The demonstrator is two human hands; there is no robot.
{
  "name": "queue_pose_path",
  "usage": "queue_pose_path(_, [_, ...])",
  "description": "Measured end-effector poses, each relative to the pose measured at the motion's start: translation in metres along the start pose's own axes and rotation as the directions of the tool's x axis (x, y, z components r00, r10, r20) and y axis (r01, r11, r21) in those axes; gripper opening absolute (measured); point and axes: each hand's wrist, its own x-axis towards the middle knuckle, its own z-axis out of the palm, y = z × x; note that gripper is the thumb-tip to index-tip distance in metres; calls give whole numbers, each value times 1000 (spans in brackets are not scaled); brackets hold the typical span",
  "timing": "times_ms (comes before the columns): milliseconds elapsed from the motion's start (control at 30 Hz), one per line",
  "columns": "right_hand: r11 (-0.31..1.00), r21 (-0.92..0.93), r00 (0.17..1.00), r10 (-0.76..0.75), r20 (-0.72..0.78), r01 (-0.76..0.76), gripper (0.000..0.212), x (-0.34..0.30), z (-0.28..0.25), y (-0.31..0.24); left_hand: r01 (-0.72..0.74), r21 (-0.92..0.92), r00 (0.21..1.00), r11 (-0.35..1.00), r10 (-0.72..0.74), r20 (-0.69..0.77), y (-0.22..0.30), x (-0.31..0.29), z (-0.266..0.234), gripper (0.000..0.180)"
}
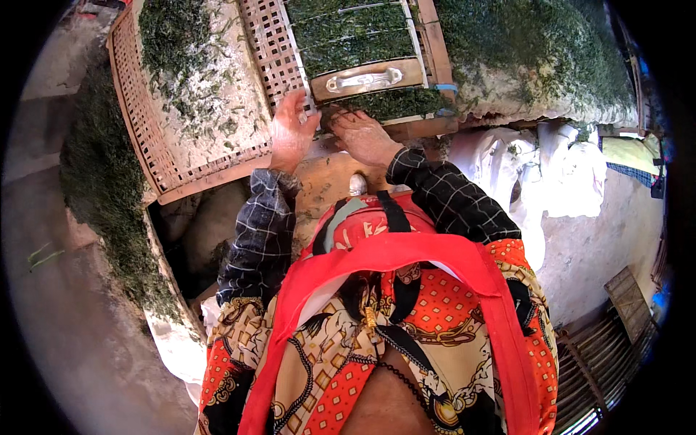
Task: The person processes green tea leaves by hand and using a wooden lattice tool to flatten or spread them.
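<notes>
A broad heap of dark greens point(536, 43) covers the right side, spread over a pale crumpled surface. On the left, a woven panel point(134, 109) slants away from the person, its middle carrying a pale layer point(235, 94) with scattered greens on it. White sacks point(500, 156) hang below the heap.

Between panel and heap lies the frame point(437, 47), straight ahead of the person. Rows of packed greens point(355, 51) fill it, divided by thin pale lines, with a white strip point(293, 40) along its left side.

Both hands are at the frame's near left corner. The left hand point(292, 138) is half open, thumb apart from the fingers, next to the white strip's lower end; whether it pinches the strip cannot be told. The right hand point(365, 138) lies back up, fingers stretched out loosely over the left end of the nearest row point(402, 104). It is not closed around anything, though its fingertips are too dark to read.

Smaller is the wooden block point(412, 73), lying across the frame just beyond that row, with a metal handle point(362, 81) on top.

The rows beyond the block look filled and level, so that part seems done. The nearest row is covered toward the right; its left end, partly hidden by the fingers, seems to be what is left.
</notes>
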Motion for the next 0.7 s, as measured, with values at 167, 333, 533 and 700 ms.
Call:
queue_pose_path(167, [996, 80, 999, 33, 29, -35, 42, 2, -10, -6, -90, 287, 982, 954, 132, -131, -56, -36, 42, 43])
queue_pose_path(333, [976, 208, 978, 102, -179, -64, 26, -3, -19, -6, 189, 258, 979, 947, -201, 21, -61, -42, 32, 21])
queue_pose_path(533, [930, 260, 860, 345, -376, -260, 19, -27, -61, 17, -231, 130, 971, 964, 220, 96, -14, -35, 59, 44])
queue_pose_path(700, [681, 205, 583, 716, -383, -703, 34, -103, -106, 127, -399, 380, 906, 834, 295, 303, -13, -45, 71, 59])
